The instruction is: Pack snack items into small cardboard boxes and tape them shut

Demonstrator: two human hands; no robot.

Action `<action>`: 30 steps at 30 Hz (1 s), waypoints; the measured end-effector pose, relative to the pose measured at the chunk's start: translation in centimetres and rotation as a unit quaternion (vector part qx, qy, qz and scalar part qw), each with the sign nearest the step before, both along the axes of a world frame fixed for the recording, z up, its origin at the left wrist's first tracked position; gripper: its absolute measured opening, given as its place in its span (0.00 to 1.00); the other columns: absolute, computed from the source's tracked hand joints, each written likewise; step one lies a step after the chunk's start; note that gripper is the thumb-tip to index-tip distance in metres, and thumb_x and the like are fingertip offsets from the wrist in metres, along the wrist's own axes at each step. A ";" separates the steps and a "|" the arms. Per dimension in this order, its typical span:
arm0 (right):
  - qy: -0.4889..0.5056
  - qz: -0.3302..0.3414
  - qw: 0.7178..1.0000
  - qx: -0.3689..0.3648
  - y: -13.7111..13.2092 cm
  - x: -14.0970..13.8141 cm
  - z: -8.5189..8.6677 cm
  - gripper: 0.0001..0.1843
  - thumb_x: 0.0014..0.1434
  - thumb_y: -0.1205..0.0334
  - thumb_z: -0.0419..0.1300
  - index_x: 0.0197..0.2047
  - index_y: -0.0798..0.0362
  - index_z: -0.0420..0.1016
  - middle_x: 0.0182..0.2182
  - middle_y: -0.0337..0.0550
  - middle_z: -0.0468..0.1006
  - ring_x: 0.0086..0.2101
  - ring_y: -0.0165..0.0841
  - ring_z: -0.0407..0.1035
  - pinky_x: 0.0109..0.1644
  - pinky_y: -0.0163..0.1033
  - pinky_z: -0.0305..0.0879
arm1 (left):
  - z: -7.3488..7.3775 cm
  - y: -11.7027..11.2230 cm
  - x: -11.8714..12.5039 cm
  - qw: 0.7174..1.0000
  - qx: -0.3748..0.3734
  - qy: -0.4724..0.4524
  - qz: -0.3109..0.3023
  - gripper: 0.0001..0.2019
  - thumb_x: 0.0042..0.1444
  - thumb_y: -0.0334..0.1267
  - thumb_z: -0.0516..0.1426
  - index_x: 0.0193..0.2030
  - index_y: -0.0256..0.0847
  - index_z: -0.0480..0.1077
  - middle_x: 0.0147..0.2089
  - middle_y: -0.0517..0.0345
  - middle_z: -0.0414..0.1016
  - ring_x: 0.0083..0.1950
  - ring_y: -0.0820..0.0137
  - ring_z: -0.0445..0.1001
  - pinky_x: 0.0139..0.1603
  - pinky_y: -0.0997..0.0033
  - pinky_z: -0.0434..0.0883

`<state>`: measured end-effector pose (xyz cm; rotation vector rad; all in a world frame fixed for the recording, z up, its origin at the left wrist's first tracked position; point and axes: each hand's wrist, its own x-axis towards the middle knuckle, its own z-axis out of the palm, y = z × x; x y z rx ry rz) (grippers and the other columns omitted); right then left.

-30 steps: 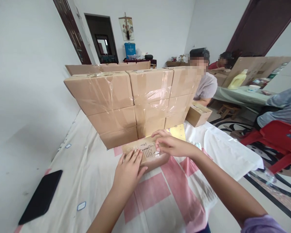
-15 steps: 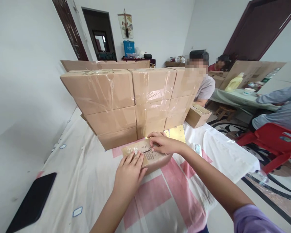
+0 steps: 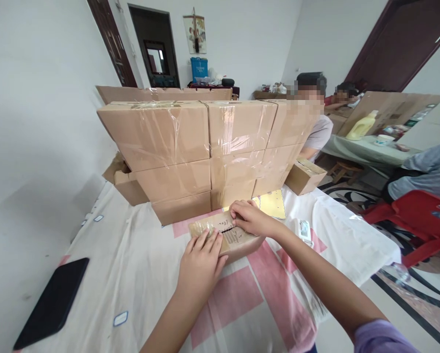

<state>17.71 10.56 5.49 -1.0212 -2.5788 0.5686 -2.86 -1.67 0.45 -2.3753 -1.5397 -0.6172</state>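
Observation:
A small cardboard box (image 3: 242, 238) with dark print and clear tape on its top lies on the cloth-covered table before me. A dark slit runs along the middle of its top. My left hand (image 3: 201, 256) rests flat on the near left part of the box, fingers spread. At the slit, toward the right end, my right hand (image 3: 252, 217) has its fingers curled down onto the cardboard flap, pinching its edge. The fingertips are partly hidden. Right behind the box rises a wall of taped cardboard boxes (image 3: 172, 135).
An open carton (image 3: 130, 186) pokes out left of the wall. Another box (image 3: 305, 175) stands at its right end, near a person. A black tablet-like slab (image 3: 53, 304) lies at left, a small white device (image 3: 304, 232) at right. A red chair (image 3: 418, 220) stands beyond.
The view has shifted slightly, so things sit a little farther right. An open carton has come into sight left of the box wall. Both hands stay on the small box.

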 end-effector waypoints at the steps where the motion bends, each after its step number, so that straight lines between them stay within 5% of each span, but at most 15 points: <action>1: 0.000 -0.004 1.000 0.002 0.0 -0.1 -0.1 0.04 0.63 0.67 0.57 0.37 0.51 0.64 0.37 0.39 0.73 0.43 0.36 0.66 0.54 0.44 0.52 | 0.0 0.0 0.0 1.000 0.001 0.000 0.000 0.20 0.67 0.41 0.54 0.61 0.35 0.72 0.62 0.53 0.74 0.63 0.54 0.72 0.58 0.52 0.70; 7: 0.018 -0.023 1.000 0.008 0.0 0.1 -0.1 0.04 0.63 0.66 0.58 0.41 0.51 0.67 0.40 0.41 0.74 0.45 0.36 0.68 0.56 0.46 0.54 | -0.3 -0.1 0.2 1.000 0.008 -0.005 0.005 0.20 0.67 0.41 0.53 0.61 0.35 0.72 0.62 0.52 0.74 0.64 0.53 0.71 0.58 0.51 0.69; 13: 0.012 -0.005 1.000 0.000 -1.7 1.4 0.5 0.12 0.60 0.64 0.63 0.48 0.48 0.72 0.61 0.48 0.67 0.65 0.46 0.54 0.66 0.56 0.49 | -0.1 -0.4 0.3 1.000 0.005 -0.004 0.010 0.19 0.67 0.41 0.52 0.61 0.37 0.72 0.62 0.54 0.74 0.64 0.53 0.71 0.59 0.52 0.69; 18: 0.021 -0.090 0.995 -0.045 -2.6 2.2 -0.4 0.38 0.57 0.64 0.63 0.69 0.46 0.57 0.70 0.55 0.51 0.69 0.50 0.47 0.67 0.59 0.52 | 0.0 -0.6 0.6 1.000 -0.001 -0.007 0.015 0.20 0.66 0.40 0.53 0.61 0.37 0.72 0.63 0.55 0.74 0.65 0.54 0.70 0.60 0.51 0.69; 21: 0.036 -0.097 0.990 -0.094 -2.0 2.4 -0.9 0.46 0.54 0.63 0.66 0.72 0.50 0.51 0.68 0.56 0.52 0.67 0.49 0.52 0.68 0.54 0.56 | 0.0 -0.6 0.7 1.000 0.000 -0.005 0.017 0.20 0.66 0.40 0.53 0.61 0.37 0.72 0.63 0.55 0.73 0.65 0.54 0.70 0.61 0.52 0.68; 30: 0.120 -0.180 0.974 -0.063 -1.8 1.7 -2.3 0.39 0.49 0.63 0.68 0.63 0.55 0.64 0.58 0.53 0.67 0.58 0.45 0.64 0.63 0.49 0.62 | -1.1 0.1 0.1 0.995 0.087 0.042 -0.011 0.20 0.65 0.39 0.52 0.59 0.34 0.73 0.61 0.52 0.75 0.62 0.53 0.73 0.57 0.52 0.70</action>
